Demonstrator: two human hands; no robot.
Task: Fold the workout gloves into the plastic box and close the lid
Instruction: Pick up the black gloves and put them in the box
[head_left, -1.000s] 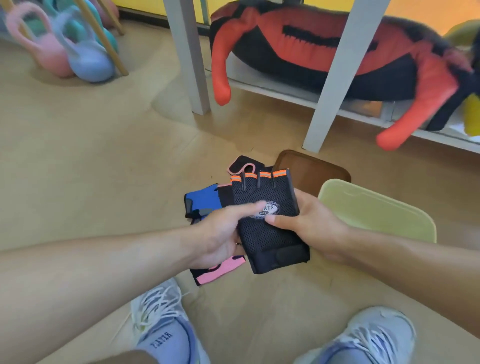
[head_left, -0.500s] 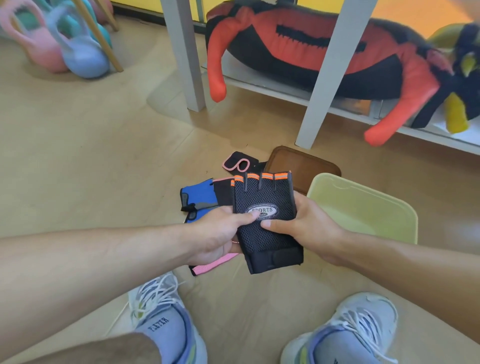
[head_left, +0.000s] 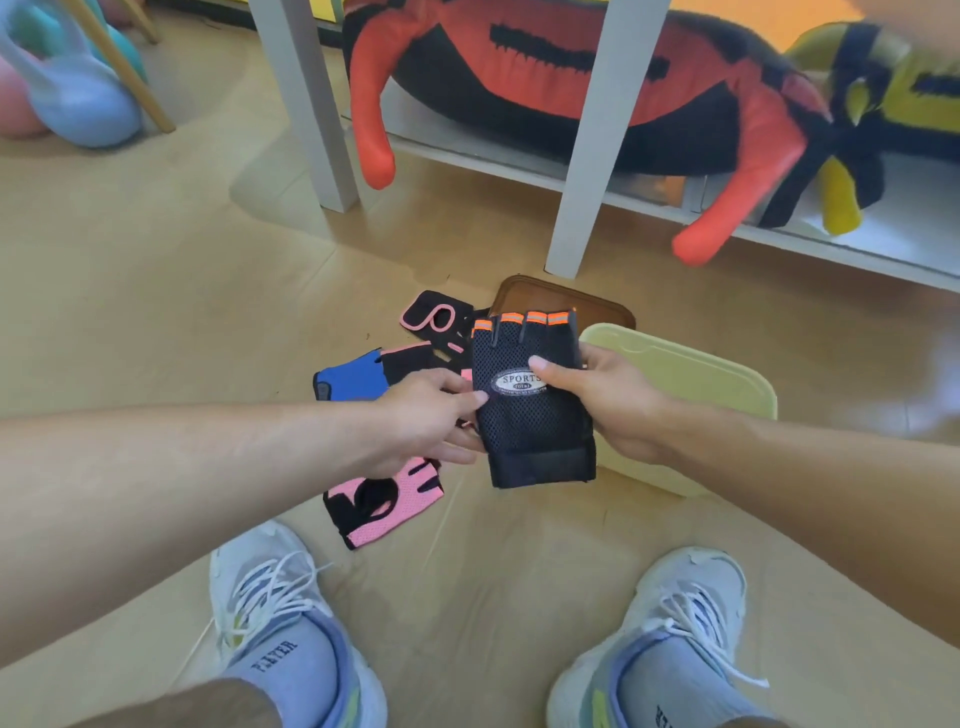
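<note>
My right hand (head_left: 613, 405) pinches the black mesh glove (head_left: 530, 410) at its right edge, thumb on the label; my left hand (head_left: 431, 415) pinches its left edge. The glove is held flat above the floor (head_left: 156, 312), unfolded. Beneath lie the pink glove (head_left: 384, 499), blue glove (head_left: 353, 382) and another pink-trimmed one (head_left: 434, 317). The pale green box (head_left: 691, 379) sits just right, the brown lid (head_left: 545, 301) beyond. Step in hand, as I judge: folding the first glove; next, crease it over and carry it right into the box.

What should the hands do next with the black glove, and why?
Probably fold the black glove in half. Both the left hand and the right hand pinch it by its sides, and it is flat and unfolded beside the yellow-green box.
</note>
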